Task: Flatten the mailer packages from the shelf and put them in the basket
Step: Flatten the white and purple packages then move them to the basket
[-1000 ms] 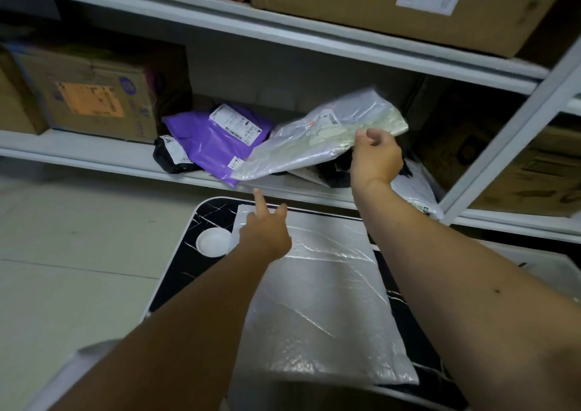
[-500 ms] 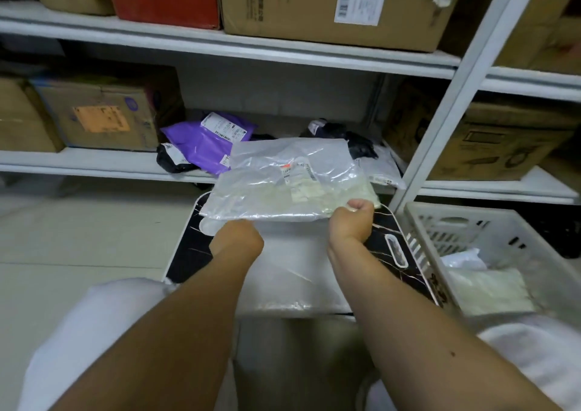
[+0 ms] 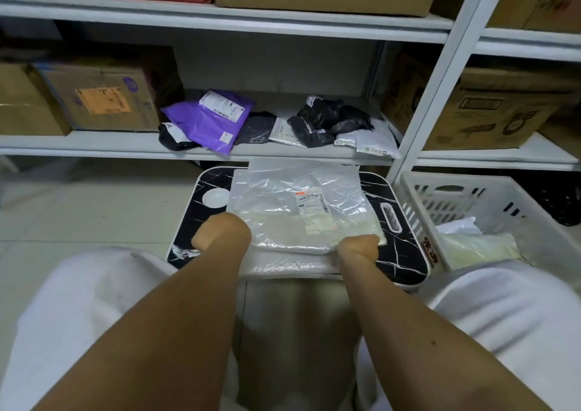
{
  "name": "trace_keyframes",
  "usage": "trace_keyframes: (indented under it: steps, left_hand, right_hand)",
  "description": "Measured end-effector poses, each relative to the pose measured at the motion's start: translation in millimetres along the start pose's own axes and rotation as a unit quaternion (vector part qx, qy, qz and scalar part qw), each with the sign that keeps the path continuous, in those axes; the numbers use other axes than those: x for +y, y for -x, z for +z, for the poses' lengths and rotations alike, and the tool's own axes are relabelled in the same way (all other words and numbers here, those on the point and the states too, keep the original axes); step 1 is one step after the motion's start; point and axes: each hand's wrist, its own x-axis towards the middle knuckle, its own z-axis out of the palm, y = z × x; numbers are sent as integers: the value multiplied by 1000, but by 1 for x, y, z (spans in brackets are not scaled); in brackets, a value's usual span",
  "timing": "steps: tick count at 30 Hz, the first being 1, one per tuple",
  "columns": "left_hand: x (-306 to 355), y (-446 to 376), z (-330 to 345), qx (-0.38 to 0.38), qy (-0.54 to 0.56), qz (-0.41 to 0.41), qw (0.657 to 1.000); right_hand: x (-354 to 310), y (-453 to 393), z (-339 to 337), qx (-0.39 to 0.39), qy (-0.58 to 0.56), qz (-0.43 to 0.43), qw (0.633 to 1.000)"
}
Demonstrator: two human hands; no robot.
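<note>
1. Head view: the purple mailer (image 3: 210, 120) and the dark, crumpled mailers (image 3: 330, 121) lay on the shelf (image 3: 94, 141), still waiting to be taken.
2. The left hand (image 3: 224, 231) was curled into a fist at the near-left edge of the clear mailer (image 3: 301, 212); its fingers were hidden, so whether they pinched the plastic could not be told for sure.
3. The clear mailer, label side up, lay on the small black desk (image 3: 405, 253), over another clear sheet, below the shelf.
4. The right hand (image 3: 358, 249) was curled at the near-right corner and appeared to pinch the mailer's edge.
5. The basket (image 3: 418, 222) stood just beside the desk on the right, with pale mailers already inside.
6. By my judgement the step in hand was setting this mailer down for flattening; the placing in the basket was not yet done.
7. The next move would likely call for releasing the edge, spreading both palms and pressing outward to push the air out, then lifting it right into the basket.
</note>
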Motion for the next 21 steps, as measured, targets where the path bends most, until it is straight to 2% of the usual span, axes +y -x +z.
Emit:
trace_keyframes:
  steps: [6, 8, 11, 14, 15, 17, 21]
  left_hand:
    - [12, 4, 11, 78, -72, 68, 992]
    - [16, 1, 17, 94, -76, 95, 988]
    - [25, -4, 25, 117, -78, 151, 978]
    - [36, -7, 35, 122, -77, 235, 961]
    - [40, -9, 40, 120, -76, 260, 955]
    - [46, -12, 51, 107, -77, 300, 945]
    - [50, -19, 80, 86, -75, 352, 929]
  right_hand:
    - [2, 1, -2, -56, 96, -7, 994]
    - [5, 2, -5, -65, 192, -26, 979]
    - [9, 3, -10, 10, 351, -159, 923]
    - [3, 3, -6, 112, 409, -345, 837]
    - [0, 0, -1, 125, 414, -406, 805]
    - [-8, -4, 11, 79, 415, -482, 767]
    - [-9, -20, 37, -45, 492, -538, 683]
